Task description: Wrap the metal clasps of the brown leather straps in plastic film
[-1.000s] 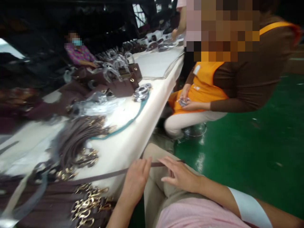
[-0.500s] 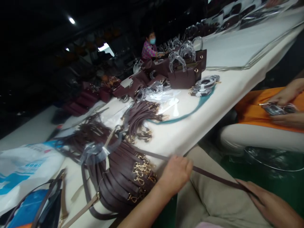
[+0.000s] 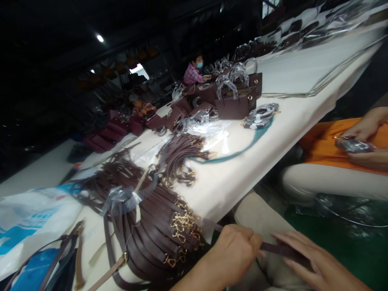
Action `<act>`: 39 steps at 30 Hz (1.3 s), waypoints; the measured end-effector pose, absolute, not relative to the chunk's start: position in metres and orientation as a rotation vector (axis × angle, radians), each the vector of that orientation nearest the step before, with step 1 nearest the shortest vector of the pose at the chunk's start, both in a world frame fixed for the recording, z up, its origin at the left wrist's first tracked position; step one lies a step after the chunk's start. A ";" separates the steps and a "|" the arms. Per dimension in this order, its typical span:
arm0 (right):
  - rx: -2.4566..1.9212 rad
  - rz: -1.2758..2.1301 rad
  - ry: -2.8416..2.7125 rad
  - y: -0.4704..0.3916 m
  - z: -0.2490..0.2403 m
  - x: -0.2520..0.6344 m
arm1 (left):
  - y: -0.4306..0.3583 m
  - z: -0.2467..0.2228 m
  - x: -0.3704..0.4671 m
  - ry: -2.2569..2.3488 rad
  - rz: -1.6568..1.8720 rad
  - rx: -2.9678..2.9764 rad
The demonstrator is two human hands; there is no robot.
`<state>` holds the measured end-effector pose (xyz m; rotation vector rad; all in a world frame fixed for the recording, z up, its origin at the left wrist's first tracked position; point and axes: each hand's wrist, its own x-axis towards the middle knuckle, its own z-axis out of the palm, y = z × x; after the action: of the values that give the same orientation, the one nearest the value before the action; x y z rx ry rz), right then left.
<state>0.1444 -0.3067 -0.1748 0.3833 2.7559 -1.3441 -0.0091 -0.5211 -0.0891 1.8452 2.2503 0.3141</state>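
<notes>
My left hand [image 3: 235,252] is closed round a dark brown leather strap [image 3: 274,248], just off the table's front edge and above my lap. A short length of the strap runs on to my right hand [image 3: 307,258], where it lies between the thumb and the long, nearly straight fingers. Motion blurs the strap's tail behind my left hand. Beside that forearm, a large bundle of brown straps [image 3: 151,226] with gold snap hooks [image 3: 182,222] lies on the table, bound with clear plastic wrap [image 3: 121,200].
A smaller strap bundle [image 3: 178,155] lies farther back, near brown handbags [image 3: 232,107] with wrapped handles. A teal ribbon [image 3: 242,149] curves across the white tabletop [image 3: 224,186]. At right, a co-worker's hands [image 3: 363,141] hold a plastic-wrapped item. Another masked person [image 3: 192,72] is behind the bags.
My left hand has shifted down and to the right with the strap. My right hand has come left, so the length of strap between my hands is shorter.
</notes>
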 end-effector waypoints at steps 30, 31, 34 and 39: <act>0.700 -2.357 1.931 -0.305 -0.117 0.113 | -0.512 -0.060 -0.253 3.147 0.651 1.264; 0.689 -2.400 1.910 -0.303 -0.111 0.111 | -0.515 -0.047 -0.248 3.202 0.752 1.200; 0.675 -2.462 1.881 -0.301 -0.092 0.102 | -0.522 0.002 -0.231 3.179 1.364 1.079; 0.595 -2.634 1.800 -0.305 -0.066 0.073 | -0.523 0.086 -0.197 2.665 2.369 1.210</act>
<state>0.0729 -0.3052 -0.0659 0.5954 1.7996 -2.6339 -0.1966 -0.5234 0.0860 1.2097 2.6654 2.3689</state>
